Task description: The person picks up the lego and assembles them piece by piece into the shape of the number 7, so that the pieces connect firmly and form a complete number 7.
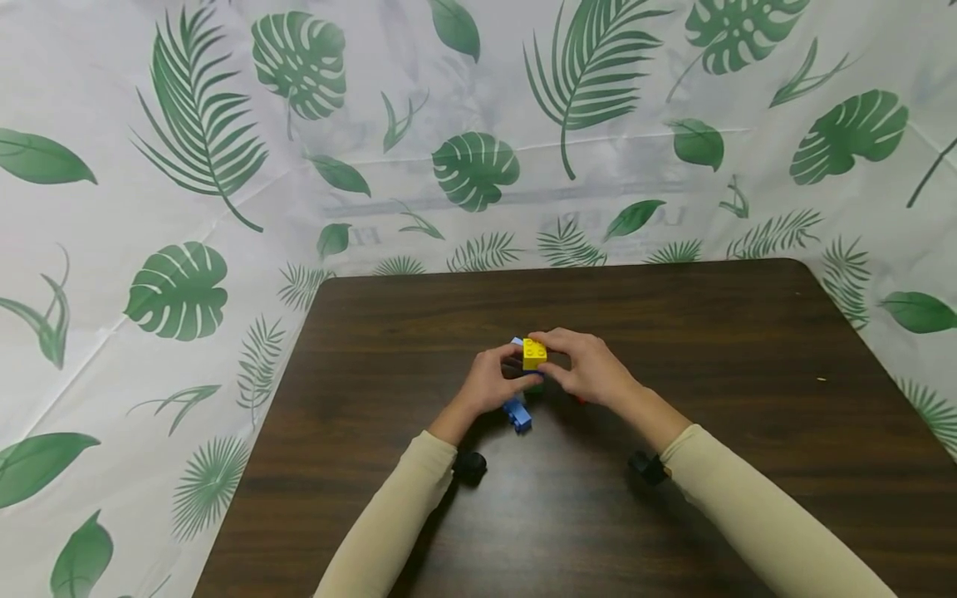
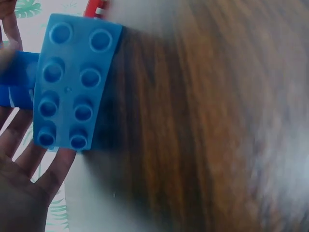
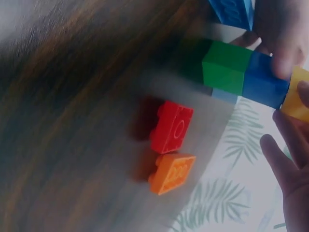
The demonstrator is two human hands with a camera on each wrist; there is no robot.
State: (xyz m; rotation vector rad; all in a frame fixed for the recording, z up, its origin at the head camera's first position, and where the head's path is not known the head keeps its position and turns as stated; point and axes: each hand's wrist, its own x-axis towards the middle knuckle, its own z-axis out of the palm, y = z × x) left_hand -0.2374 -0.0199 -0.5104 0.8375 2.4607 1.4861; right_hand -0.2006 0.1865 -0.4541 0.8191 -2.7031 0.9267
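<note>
In the head view a small stack stands on the table between both hands, a yellow brick (image 1: 534, 355) at its top. The right wrist view shows the stack from the side: a green brick (image 3: 223, 72) at the bottom, a dark blue brick (image 3: 263, 79) above it, then the yellow one. My left hand (image 1: 489, 382) holds the dark blue brick between thumb and fingers. With thumb and fingers, my right hand (image 1: 594, 365) pinches the yellow brick. Whether yellow and blue are fully pressed together I cannot tell. A long light blue brick (image 2: 72, 82) lies near the left hand.
A red brick (image 3: 171, 126) and an orange brick (image 3: 173, 174) lie on their sides near the right hand. Part of another light blue brick (image 3: 225, 95) shows behind the stack. The dark wooden table (image 1: 419, 324) meets a leaf-patterned sheet (image 1: 404, 75) at its far edge.
</note>
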